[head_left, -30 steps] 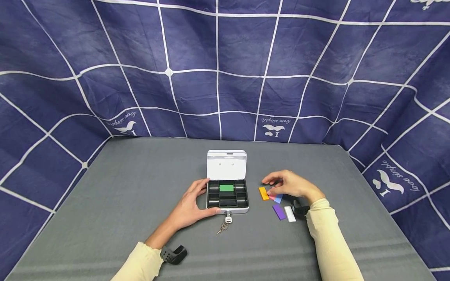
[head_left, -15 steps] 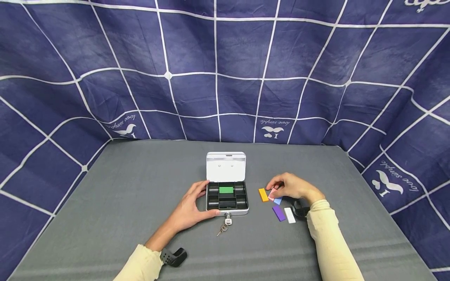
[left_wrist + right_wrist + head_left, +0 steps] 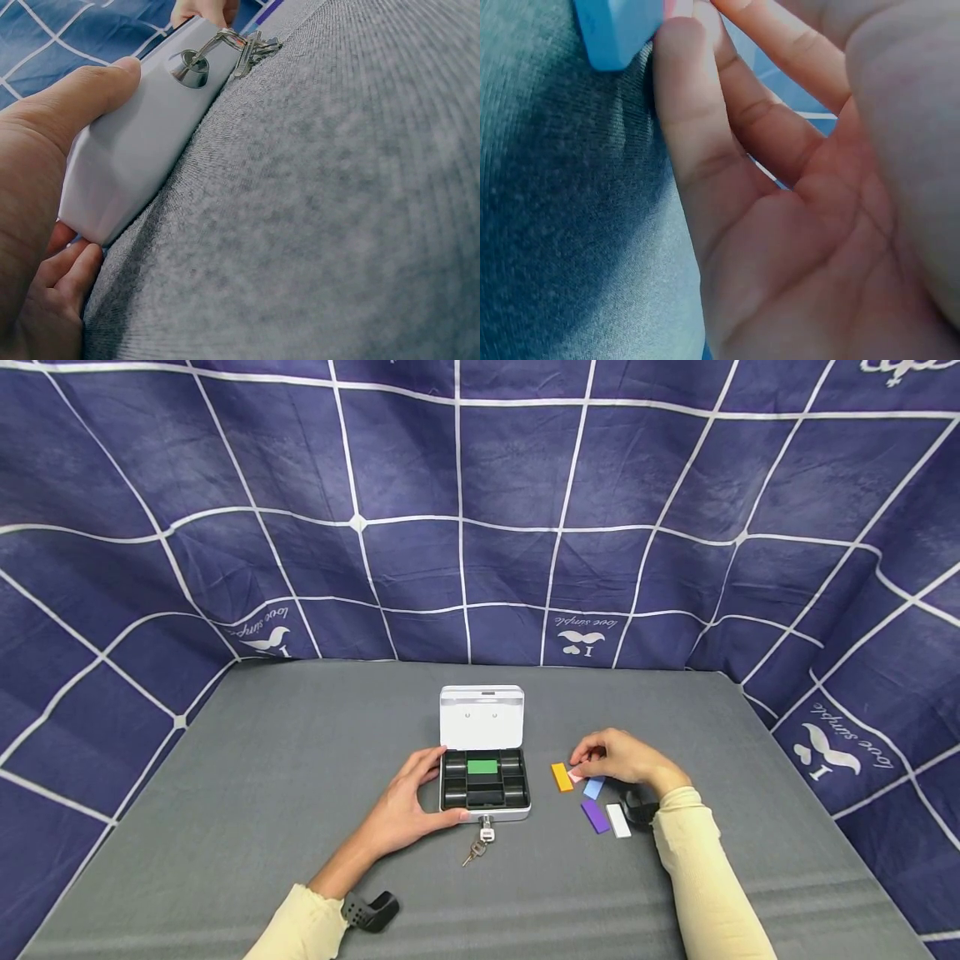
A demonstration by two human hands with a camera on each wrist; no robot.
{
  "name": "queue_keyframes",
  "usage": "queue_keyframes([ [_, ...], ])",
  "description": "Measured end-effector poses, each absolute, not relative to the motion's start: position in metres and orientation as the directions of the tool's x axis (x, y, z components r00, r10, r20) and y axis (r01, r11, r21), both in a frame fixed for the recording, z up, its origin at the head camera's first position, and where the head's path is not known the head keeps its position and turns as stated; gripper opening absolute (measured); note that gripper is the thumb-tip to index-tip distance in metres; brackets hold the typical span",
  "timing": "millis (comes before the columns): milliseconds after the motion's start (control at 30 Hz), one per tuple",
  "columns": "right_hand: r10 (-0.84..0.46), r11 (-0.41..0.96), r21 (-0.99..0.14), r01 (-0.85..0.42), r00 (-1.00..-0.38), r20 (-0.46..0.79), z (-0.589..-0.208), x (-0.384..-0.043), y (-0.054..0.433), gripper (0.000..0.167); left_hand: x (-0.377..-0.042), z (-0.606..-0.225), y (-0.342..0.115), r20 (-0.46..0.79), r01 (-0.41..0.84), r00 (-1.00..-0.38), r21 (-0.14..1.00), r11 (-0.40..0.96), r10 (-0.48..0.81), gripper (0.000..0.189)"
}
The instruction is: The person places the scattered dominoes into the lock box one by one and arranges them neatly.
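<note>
The white metal cash box (image 3: 506, 815) lies with its lid (image 3: 482, 718) raised, showing a black compartment tray (image 3: 455, 791). A green block (image 3: 482, 767) rests in the tray's back middle compartment. My left hand (image 3: 408, 800) grips the box's left end, thumb on the front wall and fingers round the side. Keys (image 3: 477, 846) hang from the front lock (image 3: 192, 69). To the right of the box, my right hand (image 3: 621, 757) pinches a pink block (image 3: 574, 775) between thumb and fingers, close to the orange block (image 3: 562, 777). A blue block (image 3: 594, 787) lies just below the right hand.
A purple block (image 3: 596, 817) and a white block (image 3: 618, 820) lie nearer the front, beside the black band (image 3: 640, 807) on the right wrist. Behind the grey table (image 3: 337, 718) hangs a blue curtain (image 3: 412, 560) with white lines.
The right hand's fingers have closed on the pink block and shifted it slightly away from the blue block, which now shows more. The left hand keeps its grip on the box.
</note>
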State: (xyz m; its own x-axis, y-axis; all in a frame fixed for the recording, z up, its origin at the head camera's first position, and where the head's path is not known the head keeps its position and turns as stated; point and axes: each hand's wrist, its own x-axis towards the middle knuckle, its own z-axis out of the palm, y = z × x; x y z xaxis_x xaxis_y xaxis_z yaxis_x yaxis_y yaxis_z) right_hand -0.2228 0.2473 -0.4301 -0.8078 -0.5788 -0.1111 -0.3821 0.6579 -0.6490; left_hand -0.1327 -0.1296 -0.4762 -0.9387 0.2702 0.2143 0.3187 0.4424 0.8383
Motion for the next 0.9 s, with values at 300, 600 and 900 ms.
queue_keyframes([
  [300,-0.599,0.627,-0.700,-0.342,-0.786,-0.153,-0.4278,-0.2231,0.2505,0.026,-0.1314,-0.4754,-0.1306,0.203,0.310,-0.941,0.838,0.448,0.270,0.100],
  [600,-0.585,0.648,-0.677,-0.349,-0.797,-0.149,-0.4263,-0.2224,0.2553,0.021,-0.1312,-0.4748,-0.1296,0.217,0.322,-0.938,0.833,0.449,0.269,0.099],
  [900,-0.548,0.675,-0.660,-0.330,-0.823,-0.149,-0.4261,-0.2212,0.2564,0.018,-0.1312,-0.4742,-0.1291,0.212,0.316,-0.940,0.835,0.451,0.267,0.098],
])
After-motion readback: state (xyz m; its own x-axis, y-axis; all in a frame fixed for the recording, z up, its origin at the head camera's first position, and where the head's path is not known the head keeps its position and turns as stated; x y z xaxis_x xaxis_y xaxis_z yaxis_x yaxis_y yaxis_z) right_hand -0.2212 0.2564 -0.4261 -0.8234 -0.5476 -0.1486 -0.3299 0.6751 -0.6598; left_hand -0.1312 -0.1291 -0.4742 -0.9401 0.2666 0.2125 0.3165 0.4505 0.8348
